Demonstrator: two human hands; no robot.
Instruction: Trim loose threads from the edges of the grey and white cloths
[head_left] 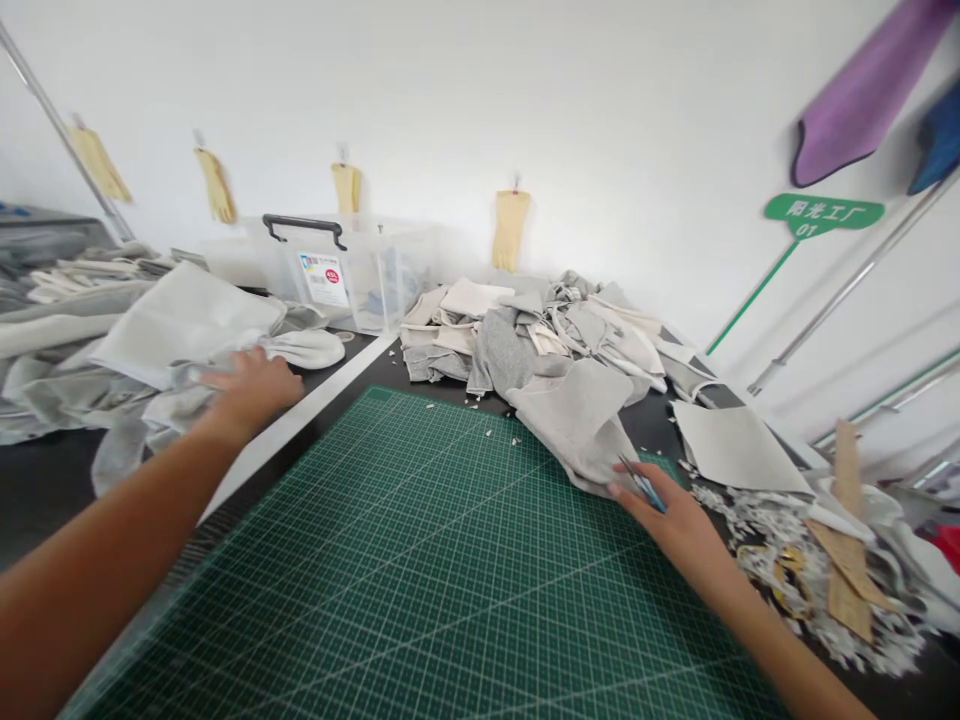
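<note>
so, from the head view, the left hand [251, 392] lies flat on a grey fabric piece [172, 408], fingers loosely extended, not clenched. the right hand [671, 525] pinches small blue-handled scissors [642, 484] in its fingers, touching a crumpled grey cloth [574, 430] at the edge of a green cutting mat [390, 570], with a heap of pale offcuts [810, 570] just beyond.

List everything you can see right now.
cutting mat: one, green, table front
fabric pile: one, grey and cream, behind mat
fabric heap: one, grey, left of mat
storage box: one, clear, black handle, back left
rubber gloves: four, yellow, hanging on wall
sign: one, green, right wall
cloth: one, purple, upper right wall
trimmings heap: one, white, right of mat
scissors: one pair, blue, in right hand
left hand: one, on fabric heap
right hand: one, over mat edge
</note>
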